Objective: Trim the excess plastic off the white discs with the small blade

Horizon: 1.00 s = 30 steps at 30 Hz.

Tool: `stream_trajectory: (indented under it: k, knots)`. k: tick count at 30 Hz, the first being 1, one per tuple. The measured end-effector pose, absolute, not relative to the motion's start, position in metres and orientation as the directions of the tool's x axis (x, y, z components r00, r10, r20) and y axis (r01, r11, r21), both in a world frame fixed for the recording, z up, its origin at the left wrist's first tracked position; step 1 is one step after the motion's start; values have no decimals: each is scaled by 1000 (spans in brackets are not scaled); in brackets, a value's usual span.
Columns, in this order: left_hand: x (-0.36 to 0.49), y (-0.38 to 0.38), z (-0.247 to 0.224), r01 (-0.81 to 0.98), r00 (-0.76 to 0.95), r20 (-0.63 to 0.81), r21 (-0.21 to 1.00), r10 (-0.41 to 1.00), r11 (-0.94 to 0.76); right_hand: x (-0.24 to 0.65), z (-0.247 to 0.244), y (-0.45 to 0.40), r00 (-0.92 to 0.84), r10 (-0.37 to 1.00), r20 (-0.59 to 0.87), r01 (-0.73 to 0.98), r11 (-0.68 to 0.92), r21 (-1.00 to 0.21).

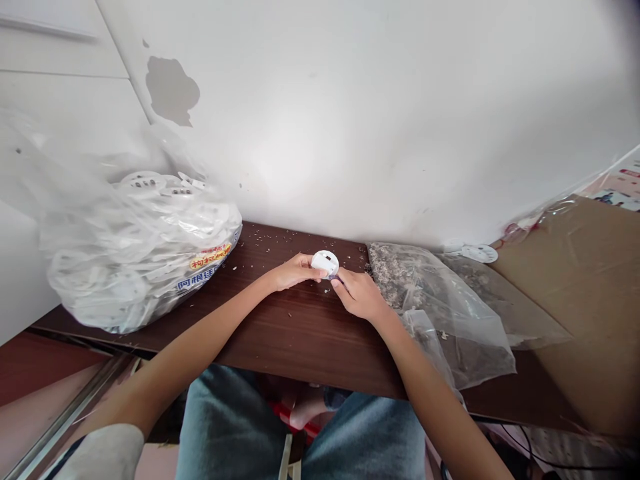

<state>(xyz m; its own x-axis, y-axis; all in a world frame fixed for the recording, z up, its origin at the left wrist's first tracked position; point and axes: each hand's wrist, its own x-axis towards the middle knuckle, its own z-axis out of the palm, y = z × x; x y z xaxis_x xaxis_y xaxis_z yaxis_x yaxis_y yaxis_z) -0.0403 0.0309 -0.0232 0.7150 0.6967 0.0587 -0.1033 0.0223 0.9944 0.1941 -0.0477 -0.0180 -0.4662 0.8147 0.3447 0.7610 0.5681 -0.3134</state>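
Note:
My left hand [296, 273] pinches a white round plastic disc [324, 262] by its left edge, above the dark brown table. A small dark slot shows in the face of the disc. My right hand [361, 293] is closed at the disc's lower right edge. Something small and dark bluish shows by its fingertips, mostly hidden, and I cannot tell what it is. Small white scraps lie scattered on the tabletop [300, 340] around and behind both hands.
To the left stands a bulging clear bag [135, 267] of similar white discs. On the right lies a clear bag [420, 273] with many small greyish bits. Beyond it are a flat white piece [477, 253] and a cardboard box [570, 287]. A white wall [320, 133] rises behind the table.

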Motion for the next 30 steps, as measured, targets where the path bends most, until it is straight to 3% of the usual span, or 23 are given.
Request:
stream_trajectory:
  k: [9,19,25,30]
  knots:
    - [-41,29,-25,-32,687,71,997,724,-67,191,-20,-48,-456,857,238,874,482,-60]
    - [-38,21,-21,42,621,129,979,773,-197,180,-23,-47,-339,930,144,940,341,13]
    - [-32,15,-24,63,530,193,962,826,-265,178,-19,-45,-287,948,137,957,290,-7]
    - [-22,10,-27,-66,480,174,984,860,-163,188,-16,-40,-299,930,212,935,330,-129]
